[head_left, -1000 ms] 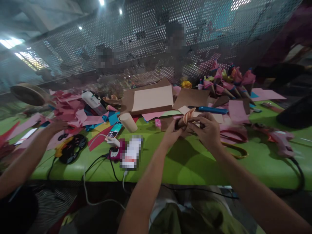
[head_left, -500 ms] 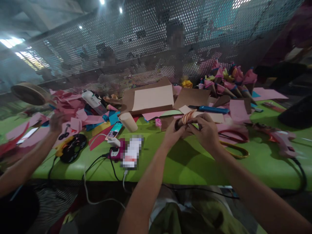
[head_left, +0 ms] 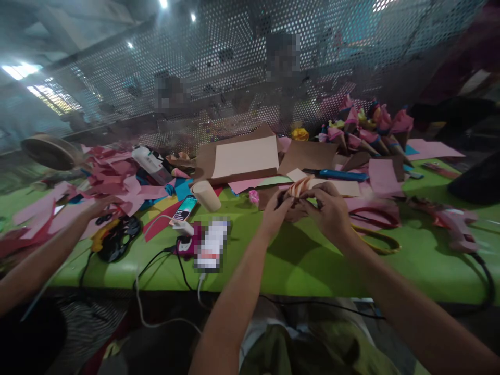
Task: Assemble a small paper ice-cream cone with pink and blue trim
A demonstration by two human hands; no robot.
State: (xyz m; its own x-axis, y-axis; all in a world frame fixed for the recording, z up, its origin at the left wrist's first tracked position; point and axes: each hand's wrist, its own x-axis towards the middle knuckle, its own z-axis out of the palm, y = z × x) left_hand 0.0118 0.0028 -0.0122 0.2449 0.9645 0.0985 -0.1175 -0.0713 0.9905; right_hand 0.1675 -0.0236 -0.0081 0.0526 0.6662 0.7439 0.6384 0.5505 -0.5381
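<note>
While both hands meet over the green table (head_left: 304, 260), I see the left hand (head_left: 275, 213) and the right hand (head_left: 332, 213) clenched together around a small rolled paper piece (head_left: 299, 187), brown at the base with a striped peach top poking above the fingers. It sits in the air just above the table's middle, in front of a brown cardboard sheet (head_left: 244, 156). From my remote seat, I judge the step in hand to be shaping or closing the roll; the next move seems to call for steady pinching pressure and small finger turns so the paper does not spring open. Red scissors (head_left: 377, 216) lie just right of the right hand, a pink glue gun (head_left: 455, 226) farther right, a blue knife (head_left: 339, 174) behind. A row of finished paper cones (head_left: 367, 133) stands by the mesh screen (head_left: 234, 78). At far left, a co-worker's hand (head_left: 99, 205) rests among pink paper scraps (head_left: 117, 177), near a phone (head_left: 184, 207).
</note>
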